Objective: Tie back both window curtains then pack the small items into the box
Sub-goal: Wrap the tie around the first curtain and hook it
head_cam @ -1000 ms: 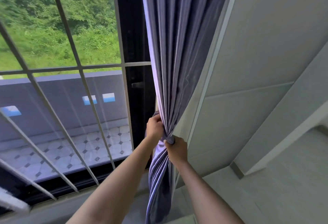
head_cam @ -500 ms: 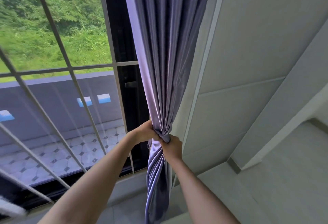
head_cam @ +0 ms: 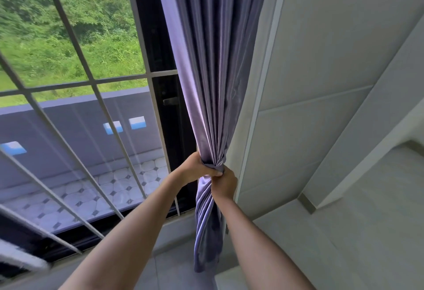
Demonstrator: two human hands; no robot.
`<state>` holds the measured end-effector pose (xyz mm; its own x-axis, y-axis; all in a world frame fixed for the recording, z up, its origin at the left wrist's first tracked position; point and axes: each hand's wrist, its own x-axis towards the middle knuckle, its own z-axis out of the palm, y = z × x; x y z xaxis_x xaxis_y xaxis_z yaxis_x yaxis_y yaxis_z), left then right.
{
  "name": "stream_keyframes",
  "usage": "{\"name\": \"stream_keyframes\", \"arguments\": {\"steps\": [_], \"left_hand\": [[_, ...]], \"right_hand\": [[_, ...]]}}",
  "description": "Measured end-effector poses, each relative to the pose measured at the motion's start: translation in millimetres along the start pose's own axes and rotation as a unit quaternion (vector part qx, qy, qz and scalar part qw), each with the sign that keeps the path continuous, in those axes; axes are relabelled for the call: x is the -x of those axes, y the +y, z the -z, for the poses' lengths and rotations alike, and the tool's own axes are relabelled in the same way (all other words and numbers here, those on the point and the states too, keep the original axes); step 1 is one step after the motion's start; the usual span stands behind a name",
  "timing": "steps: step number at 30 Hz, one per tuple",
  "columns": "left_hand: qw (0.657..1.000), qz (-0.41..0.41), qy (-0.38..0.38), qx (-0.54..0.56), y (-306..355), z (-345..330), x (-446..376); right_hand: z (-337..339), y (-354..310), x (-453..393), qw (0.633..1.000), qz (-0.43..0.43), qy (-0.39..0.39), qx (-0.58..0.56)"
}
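A purple-grey curtain (head_cam: 213,71) hangs at the right side of the window, gathered into a tight bunch at waist height. My left hand (head_cam: 195,168) grips the bunch from the left. My right hand (head_cam: 223,183) holds it from the right, just below the pinch point, where a band of the same fabric wraps the folds. The two hands touch each other around the gathered cloth. Below them the curtain's tail (head_cam: 207,232) hangs loose towards the floor. No box and no small items are in view.
The window (head_cam: 75,110) with pale diagonal and horizontal bars fills the left. Its dark frame post (head_cam: 160,64) stands just behind the curtain. A pale grey panelled wall (head_cam: 321,83) runs along the right, with a ledge (head_cam: 344,232) below it.
My left hand has shifted from above the pinch point to the left side of it, closing tighter against my right hand. The bunch looks more tightly cinched.
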<state>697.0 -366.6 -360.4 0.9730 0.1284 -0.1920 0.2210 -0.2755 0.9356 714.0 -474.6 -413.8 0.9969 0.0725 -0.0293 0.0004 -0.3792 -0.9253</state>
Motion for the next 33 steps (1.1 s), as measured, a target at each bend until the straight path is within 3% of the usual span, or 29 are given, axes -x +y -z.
{"name": "stream_keyframes", "arguments": {"steps": [3, 7, 9, 14, 17, 20, 22, 26, 31, 33], "left_hand": [[0.999, 0.018, 0.037, 0.033, -3.0, -2.1, 0.1], [0.997, 0.037, 0.054, 0.041, -9.5, 6.6, 0.4], [0.996, 0.051, 0.069, 0.037, -12.6, 14.7, 1.8], [0.994, 0.056, 0.067, 0.058, -18.5, 21.8, 6.7], [0.994, 0.056, 0.072, 0.064, -17.6, 17.6, 7.7], [0.993, 0.059, 0.082, 0.069, -18.2, 16.7, 9.0], [0.99, 0.059, 0.101, 0.084, -21.1, 16.6, 10.6], [0.977, 0.069, 0.157, 0.124, -25.3, 12.5, 13.7], [0.982, 0.066, 0.139, 0.106, -22.9, 9.1, 16.9], [0.983, 0.071, 0.132, 0.102, -22.4, 10.7, 17.5]], "right_hand": [[1.3, -4.0, 1.2, 0.985, -0.101, -0.03, -0.139], [9.6, 3.4, -6.1, 0.915, -0.154, -0.181, -0.327], [17.5, 5.0, -14.2, 0.887, -0.172, -0.215, -0.37], [28.3, 3.1, -38.8, 0.939, -0.049, -0.266, -0.21], [30.2, 1.7, -54.5, 0.964, 0.103, -0.246, 0.006], [39.1, -2.4, -65.1, 0.932, 0.255, -0.143, 0.213], [44.5, -4.0, -68.4, 0.904, 0.297, -0.117, 0.284], [49.9, -4.2, -58.0, 0.848, 0.4, -0.113, 0.328], [53.1, 5.5, -39.7, 0.877, 0.352, -0.143, 0.295], [55.0, 6.2, -32.8, 0.859, 0.39, -0.122, 0.307]]}}
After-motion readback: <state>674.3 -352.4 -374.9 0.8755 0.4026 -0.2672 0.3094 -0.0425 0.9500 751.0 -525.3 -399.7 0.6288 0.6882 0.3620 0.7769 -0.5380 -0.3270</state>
